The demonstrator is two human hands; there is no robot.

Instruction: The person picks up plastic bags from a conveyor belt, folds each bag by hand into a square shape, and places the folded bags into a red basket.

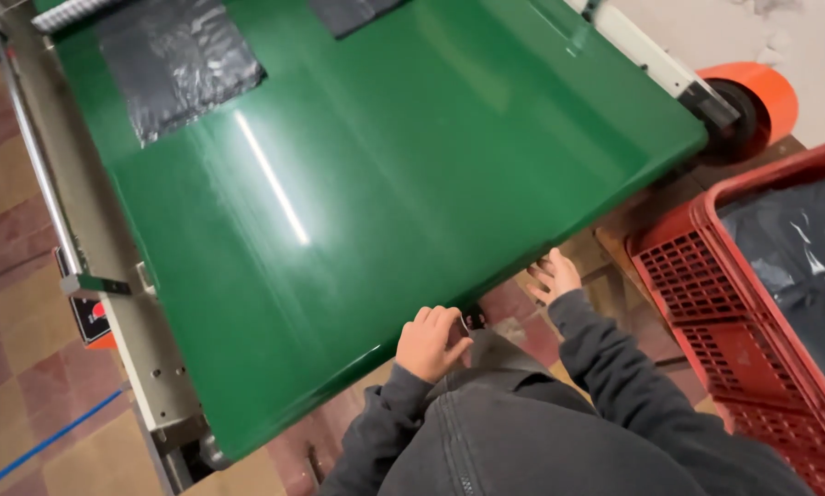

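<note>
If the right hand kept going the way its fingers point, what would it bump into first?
Probably the edge of the green conveyor belt. The right hand is open, fingers pointing up toward that edge, though depth is hard to judge and it may pass underneath.

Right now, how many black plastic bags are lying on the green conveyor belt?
2: one black bag at the belt's upper left, another bag cut off by the top edge. More may lie beyond view.

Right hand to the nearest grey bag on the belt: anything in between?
Head view: only bare green belt between the right hand and the grey bag; no other item.
</note>
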